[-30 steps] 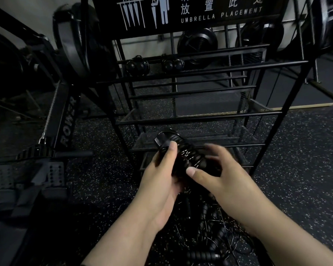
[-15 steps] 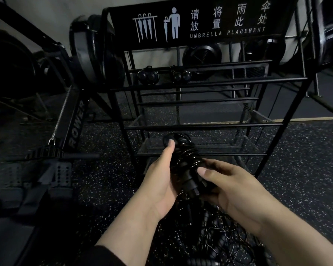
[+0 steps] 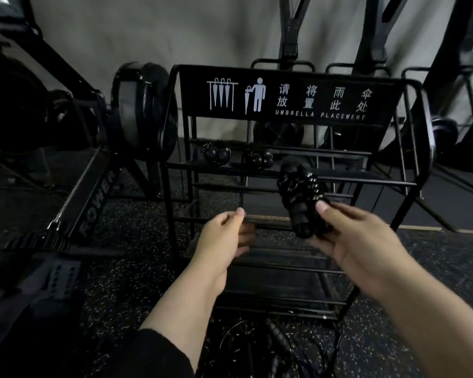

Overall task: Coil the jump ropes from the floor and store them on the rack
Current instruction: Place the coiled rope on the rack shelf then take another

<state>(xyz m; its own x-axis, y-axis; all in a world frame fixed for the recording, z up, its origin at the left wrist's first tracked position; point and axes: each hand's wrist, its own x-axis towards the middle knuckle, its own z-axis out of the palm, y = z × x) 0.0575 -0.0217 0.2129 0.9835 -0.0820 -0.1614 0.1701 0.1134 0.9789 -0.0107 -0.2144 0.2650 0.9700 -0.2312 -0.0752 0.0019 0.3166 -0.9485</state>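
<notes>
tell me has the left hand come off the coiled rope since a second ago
Yes. The left hand has let go and sits apart, left of the coiled rope, which the right hand alone holds before the rack.

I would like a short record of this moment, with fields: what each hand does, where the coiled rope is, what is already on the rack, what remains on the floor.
left hand: holds nothing, fingers loosely curled
right hand: grips the coiled jump rope
coiled jump rope: held up in front of the rack, not yet set on it
stored bundles: two on an upper rack bar
loose ropes: tangled on the floor below the rack
</notes>
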